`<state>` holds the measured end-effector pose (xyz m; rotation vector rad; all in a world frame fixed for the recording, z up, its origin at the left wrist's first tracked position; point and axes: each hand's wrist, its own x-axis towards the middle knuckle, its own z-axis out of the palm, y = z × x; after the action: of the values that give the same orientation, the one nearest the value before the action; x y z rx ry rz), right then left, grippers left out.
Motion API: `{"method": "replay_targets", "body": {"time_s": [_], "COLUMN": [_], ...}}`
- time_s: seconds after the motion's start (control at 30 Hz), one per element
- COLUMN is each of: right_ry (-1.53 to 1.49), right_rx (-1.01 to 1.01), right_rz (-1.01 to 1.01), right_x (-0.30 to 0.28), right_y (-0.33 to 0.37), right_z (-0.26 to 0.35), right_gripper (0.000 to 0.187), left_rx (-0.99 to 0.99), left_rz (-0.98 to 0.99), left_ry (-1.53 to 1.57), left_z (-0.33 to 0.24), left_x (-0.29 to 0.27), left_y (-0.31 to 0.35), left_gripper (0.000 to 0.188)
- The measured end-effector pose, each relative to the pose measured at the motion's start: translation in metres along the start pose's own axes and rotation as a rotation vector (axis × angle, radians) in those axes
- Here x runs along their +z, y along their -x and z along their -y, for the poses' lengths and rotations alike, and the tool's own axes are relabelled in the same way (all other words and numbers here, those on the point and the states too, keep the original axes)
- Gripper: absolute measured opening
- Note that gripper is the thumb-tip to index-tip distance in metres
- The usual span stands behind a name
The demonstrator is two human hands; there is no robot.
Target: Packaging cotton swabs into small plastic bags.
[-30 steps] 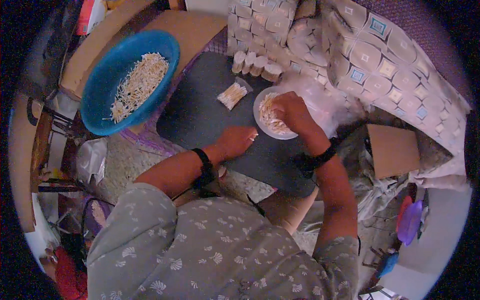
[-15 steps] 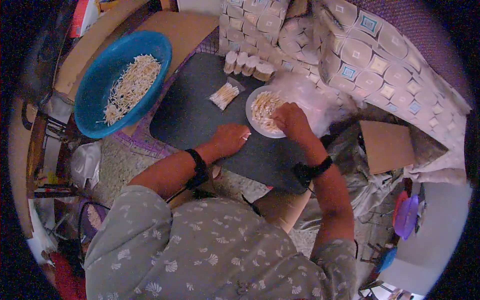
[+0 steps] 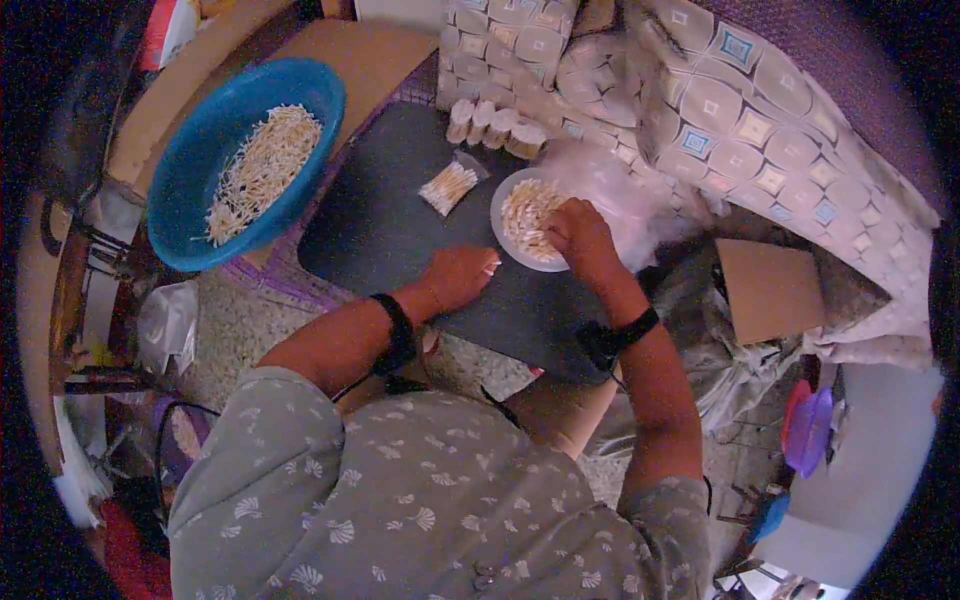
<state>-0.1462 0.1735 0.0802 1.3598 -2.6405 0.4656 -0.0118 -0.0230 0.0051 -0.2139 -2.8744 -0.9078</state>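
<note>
My left hand is closed above the dark grey board, with white tips of cotton swabs showing at its fingers. At the right rim of a white bowl, my right hand has its fingers pinched together over the loose cotton swabs inside; whether it grips any is hidden. A clear bag of cotton swabs lies on the board left of the bowl. Behind it, several bundles of cotton swabs stand in a row.
A large blue basin of loose cotton swabs sits at the far left on cardboard. Clear plastic bags bunch up right of the bowl. Patterned cloth hangs behind. A cardboard piece and purple basket are at right.
Both hands stay nearly in place. The right hand's fingers shift slightly at the bowl, and the whole view moves a little.
</note>
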Motion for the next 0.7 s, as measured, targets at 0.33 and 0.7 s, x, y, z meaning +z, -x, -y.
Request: {"method": "replay_targets", "body": {"time_s": [0.33, 0.7], "right_ry": [0.051, -0.300], "right_rx": [-0.052, -0.054], "right_rz": [0.115, -0.156], "right_x": [-0.007, 0.000], "right_y": [-0.009, -0.005], "right_z": [0.013, 0.001], "right_gripper": [0.020, 0.015], "left_rx": [0.071, -0.014], "left_rz": [-0.016, 0.034], "left_ry": [-0.061, -0.003], "left_z": [0.001, -0.006], "left_x": [-0.007, -0.010], "left_y": [-0.001, 0.002], "left_gripper": [0.018, 0.018]}}
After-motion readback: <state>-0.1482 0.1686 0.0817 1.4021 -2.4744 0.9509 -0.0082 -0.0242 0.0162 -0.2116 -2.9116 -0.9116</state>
